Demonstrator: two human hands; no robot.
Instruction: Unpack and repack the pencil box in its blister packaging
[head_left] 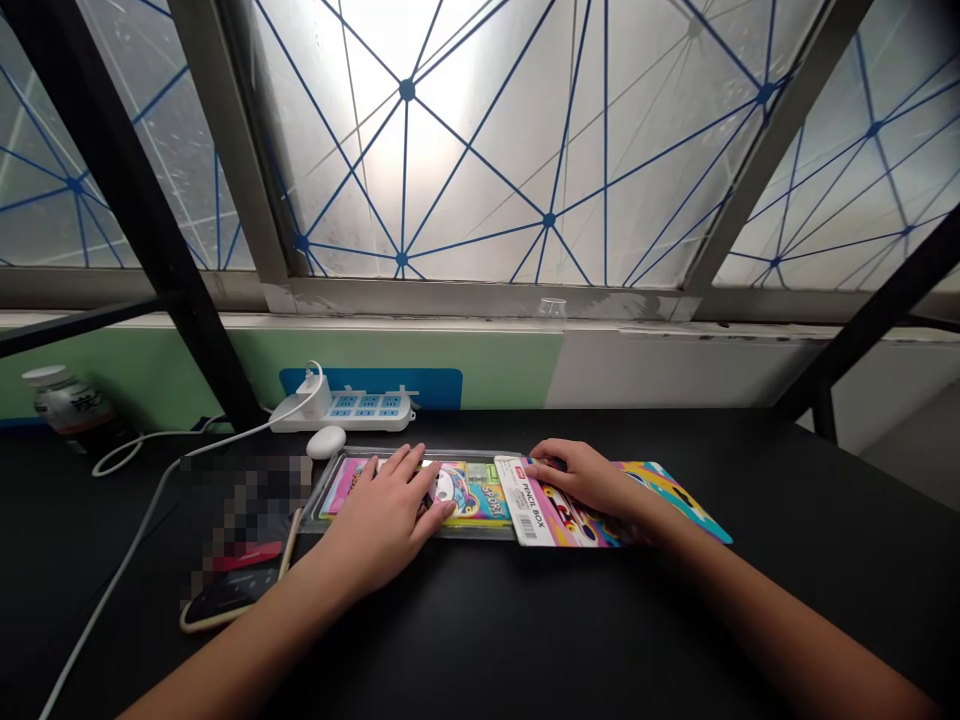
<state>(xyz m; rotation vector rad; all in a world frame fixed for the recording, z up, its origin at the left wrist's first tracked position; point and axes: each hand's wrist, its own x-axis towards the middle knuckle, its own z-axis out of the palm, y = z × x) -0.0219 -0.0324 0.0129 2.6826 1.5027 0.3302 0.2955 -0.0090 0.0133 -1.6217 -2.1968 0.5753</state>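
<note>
A colourful cartoon-printed pencil box [480, 495] lies in a clear plastic tray [457, 533] on the black tabletop. My left hand [386, 510] rests flat over the box's left part, fingers spread and stretched out. To the right, a bright printed card [531, 515] labelled "PENCIL BOX" overlaps the tray's right end. My right hand [589, 475] is bent over the card's upper edge, its fingers curled on it. The fingertips are partly hidden.
Behind the tray sit a white power strip [367, 408] with a plugged-in charger and a small white rounded case [326, 442]. A phone [232, 597] lies left of my left forearm, partly blurred out. A white cable [150, 520] crosses the left side, near a bottle [71, 405].
</note>
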